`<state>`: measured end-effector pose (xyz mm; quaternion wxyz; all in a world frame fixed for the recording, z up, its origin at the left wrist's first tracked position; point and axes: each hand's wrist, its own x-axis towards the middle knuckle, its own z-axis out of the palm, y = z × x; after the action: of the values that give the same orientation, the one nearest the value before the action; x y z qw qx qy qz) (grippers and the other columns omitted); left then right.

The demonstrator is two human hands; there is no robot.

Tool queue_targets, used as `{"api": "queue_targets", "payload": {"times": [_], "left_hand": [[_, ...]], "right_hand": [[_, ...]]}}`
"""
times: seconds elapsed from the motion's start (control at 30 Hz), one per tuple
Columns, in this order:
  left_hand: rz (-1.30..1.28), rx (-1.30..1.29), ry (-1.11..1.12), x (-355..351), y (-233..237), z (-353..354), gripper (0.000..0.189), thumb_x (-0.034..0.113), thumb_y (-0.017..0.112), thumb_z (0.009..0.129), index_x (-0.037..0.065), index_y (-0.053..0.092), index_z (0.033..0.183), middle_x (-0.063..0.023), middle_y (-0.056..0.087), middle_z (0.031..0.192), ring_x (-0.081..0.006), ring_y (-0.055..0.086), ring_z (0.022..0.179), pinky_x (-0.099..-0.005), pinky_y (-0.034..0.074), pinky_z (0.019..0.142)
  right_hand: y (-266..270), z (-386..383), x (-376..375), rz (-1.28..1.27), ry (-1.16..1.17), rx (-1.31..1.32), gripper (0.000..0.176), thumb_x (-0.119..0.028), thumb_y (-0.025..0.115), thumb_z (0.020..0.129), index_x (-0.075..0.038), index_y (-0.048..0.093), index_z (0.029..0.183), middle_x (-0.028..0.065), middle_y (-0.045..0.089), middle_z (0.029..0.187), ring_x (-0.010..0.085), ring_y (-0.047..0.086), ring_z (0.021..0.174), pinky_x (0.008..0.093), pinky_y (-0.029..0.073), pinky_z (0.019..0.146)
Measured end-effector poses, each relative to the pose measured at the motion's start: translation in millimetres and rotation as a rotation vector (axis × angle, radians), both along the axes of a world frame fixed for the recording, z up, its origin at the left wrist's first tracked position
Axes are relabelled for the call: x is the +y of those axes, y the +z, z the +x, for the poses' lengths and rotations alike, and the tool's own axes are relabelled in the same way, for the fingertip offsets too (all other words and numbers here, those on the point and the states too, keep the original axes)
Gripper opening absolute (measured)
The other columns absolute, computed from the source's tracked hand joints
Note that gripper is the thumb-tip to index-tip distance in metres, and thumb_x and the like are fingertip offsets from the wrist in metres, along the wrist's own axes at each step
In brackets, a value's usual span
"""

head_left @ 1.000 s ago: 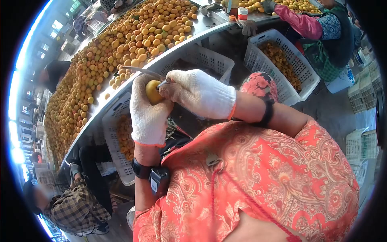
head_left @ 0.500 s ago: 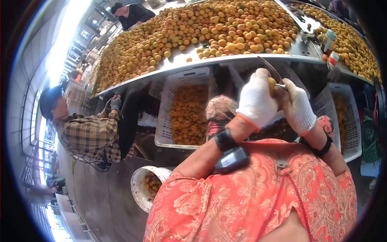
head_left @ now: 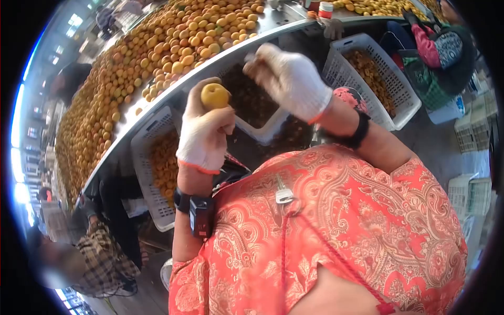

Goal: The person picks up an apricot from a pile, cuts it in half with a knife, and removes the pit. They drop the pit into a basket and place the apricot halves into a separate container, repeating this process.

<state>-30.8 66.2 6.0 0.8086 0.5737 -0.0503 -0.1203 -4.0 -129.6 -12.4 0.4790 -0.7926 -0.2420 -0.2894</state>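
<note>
1. Fruit (head_left: 215,96), small, round and yellow, sits raised at the fingertips of the gloved left hand (head_left: 203,134). The hand grasps it from below, thumb on one side and fingers on the other, just near of the worktop (head_left: 273,29) edge.
2. Just right of it, and not touching it, the gloved right hand (head_left: 287,79) hangs with fingers curled. Blur hides whether it grips anything.
3. By its look the fruit is light and soft-skinned and would bruise under a hard pinch. The knit glove should keep it from slipping, and a gentle hold across the widest part seems safest.
4. Far and left, a heap of like fruit (head_left: 173,42) covers the worktop.
5. White crates (head_left: 336,65) stand below its edge, and another person's pink sleeve (head_left: 426,44) shows at far right.
</note>
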Motion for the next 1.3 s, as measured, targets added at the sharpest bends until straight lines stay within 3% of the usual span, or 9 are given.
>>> {"api": "queue_targets", "payload": {"times": [0.07,0.1,0.33,0.53,0.7,0.87,1.17,1.23,1.3], "left_hand": [[-0.174,-0.027,0.001,-4,7,1,0.055,-0.008,0.059,0.077,-0.001,0.05,0.131,-0.0112,0.057,0.106,-0.0162,0.058,0.079,-0.0268,0.047,0.064],[-0.171,-0.031,-0.005,-6,8,1,0.055,-0.008,0.059,0.077,-0.001,0.05,0.131,-0.0112,0.057,0.106,-0.0162,0.058,0.079,-0.0268,0.047,0.064],[-0.192,-0.167,0.062,-10,11,1,0.047,-0.004,0.059,0.081,-0.001,0.051,0.128,-0.013,0.061,0.11,-0.0227,0.065,0.089,-0.0331,0.055,0.077],[-0.123,-0.207,0.101,-13,19,0,0.045,-0.006,0.062,0.08,-0.003,0.051,0.124,-0.0129,0.06,0.109,-0.0202,0.065,0.087,-0.0299,0.055,0.074],[0.052,-0.202,0.087,-14,24,-6,0.048,-0.009,0.063,0.077,0.001,0.053,0.123,-0.0091,0.06,0.105,-0.0157,0.062,0.087,-0.0239,0.052,0.07],[0.203,-0.201,0.08,-24,25,-10,0.048,-0.007,0.062,0.076,0.002,0.054,0.123,-0.0062,0.06,0.103,-0.0122,0.059,0.082,-0.0224,0.049,0.068],[0.469,-0.314,0.127,-22,4,-1,0.043,-0.012,0.064,0.069,0.005,0.057,0.107,-0.0076,0.062,0.097,-0.0153,0.062,0.087,-0.0286,0.054,0.074],[0.505,-0.543,0.182,-23,-2,6,0.044,-0.012,0.062,0.07,0.005,0.056,0.11,-0.0065,0.061,0.092,-0.0128,0.059,0.069,-0.0251,0.048,0.053],[0.63,-0.4,0.219,-26,8,3,0.037,-0.007,0.066,0.074,0.005,0.055,0.107,-0.0069,0.062,0.086,-0.014,0.059,0.067,-0.0272,0.049,0.055]], "right_hand": [[-7,-14,12,0.266,0.24,0.186,0.019,-0.02,0.063,0.094,-0.001,0.059,0.097,0.0191,0.068,0.081,0.038,0.068,0.077,0.0421,0.054,0.063],[1,-23,6,-0.128,0.072,0.179,0.02,-0.02,0.064,0.094,-0.002,0.059,0.098,0.0194,0.068,0.081,0.0385,0.068,0.079,0.0433,0.054,0.064],[7,-43,3,-0.083,0.157,0.356,0.023,-0.025,0.064,0.094,-0.003,0.057,0.095,0.0217,0.067,0.083,0.0414,0.067,0.082,0.0472,0.052,0.064],[4,-43,4,-0.094,0.165,0.284,0.025,-0.026,0.062,0.096,-0.002,0.057,0.096,0.0227,0.067,0.083,0.042,0.066,0.082,0.0474,0.052,0.065],[26,-48,0,0.176,0.312,0.457,0.029,-0.028,0.061,0.098,0.0,0.059,0.092,0.0241,0.065,0.082,0.0427,0.066,0.081,0.0435,0.05,0.064],[23,-41,3,0.268,0.379,0.435,0.037,-0.034,0.056,0.102,0.002,0.062,0.098,0.0189,0.063,0.077,0.0242,0.063,0.072,0.0378,0.048,0.066],[20,-44,12,0.26,0.382,0.532,0.039,-0.035,0.05,0.104,0.002,0.062,0.1,0.015,0.064,0.08,0.0147,0.06,0.078,0.0352,0.049,0.069],[14,-40,16,0.254,0.352,0.522,0.04,-0.036,0.049,0.105,0.002,0.06,0.098,0.0104,0.061,0.076,0.0122,0.055,0.074,0.0341,0.046,0.065],[13,-36,19,0.209,0.295,0.496,0.033,-0.029,0.053,0.104,0.001,0.053,0.09,0.0141,0.058,0.068,0.021,0.058,0.062,0.0371,0.043,0.055]]}}
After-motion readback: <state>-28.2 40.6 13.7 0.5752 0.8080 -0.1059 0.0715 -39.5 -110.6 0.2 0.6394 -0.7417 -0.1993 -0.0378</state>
